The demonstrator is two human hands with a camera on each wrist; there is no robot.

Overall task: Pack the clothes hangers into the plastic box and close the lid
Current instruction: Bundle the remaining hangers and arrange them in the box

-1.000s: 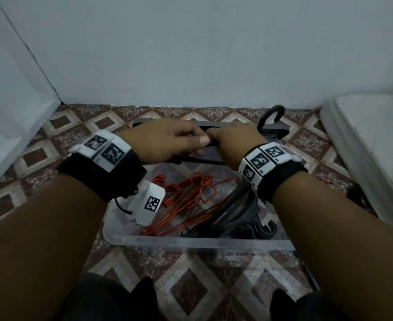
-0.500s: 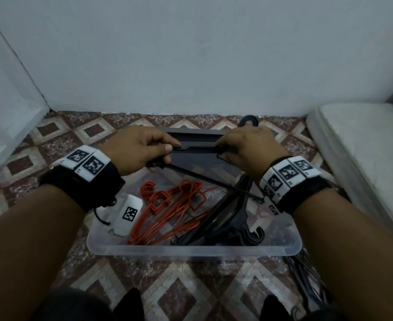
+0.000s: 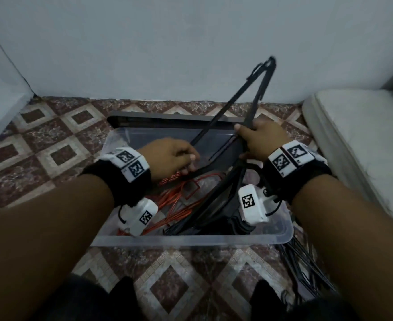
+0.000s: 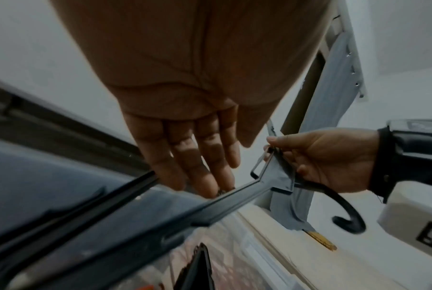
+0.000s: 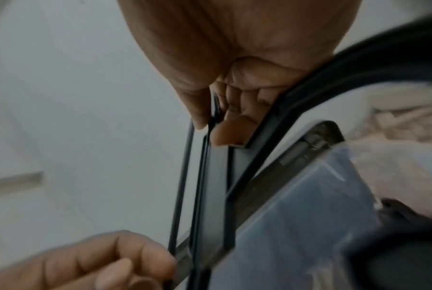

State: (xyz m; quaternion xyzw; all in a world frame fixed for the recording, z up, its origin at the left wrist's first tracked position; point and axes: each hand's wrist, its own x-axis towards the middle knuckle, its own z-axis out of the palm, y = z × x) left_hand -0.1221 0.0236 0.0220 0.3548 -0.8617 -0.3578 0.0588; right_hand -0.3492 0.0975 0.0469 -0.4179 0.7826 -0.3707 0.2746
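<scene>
A clear plastic box [image 3: 190,239] on the tiled floor holds orange wire hangers [image 3: 179,205] and several black hangers [image 3: 214,205]. Its dark lid [image 3: 167,117] lies behind it by the wall. My right hand [image 3: 260,140] grips a black hanger [image 3: 255,98] at the neck, standing it steeply so that one tip points up the wall. In the left wrist view the hook [image 4: 346,212] hangs below the right hand [image 4: 328,160]. My left hand [image 3: 172,156] is over the box, and its straight fingers [image 4: 197,157] touch the hanger's lower arm [image 4: 209,210].
More black hangers [image 3: 306,262] lie on the floor just right of the box. A white mattress [image 3: 352,147] lines the right side, and white walls close the back and the left. My knees sit at the bottom edge.
Both hands held the black hanger flat over the box's far edge. Now the right hand has swung it upright, and the left hand has loosened to a fingertip touch.
</scene>
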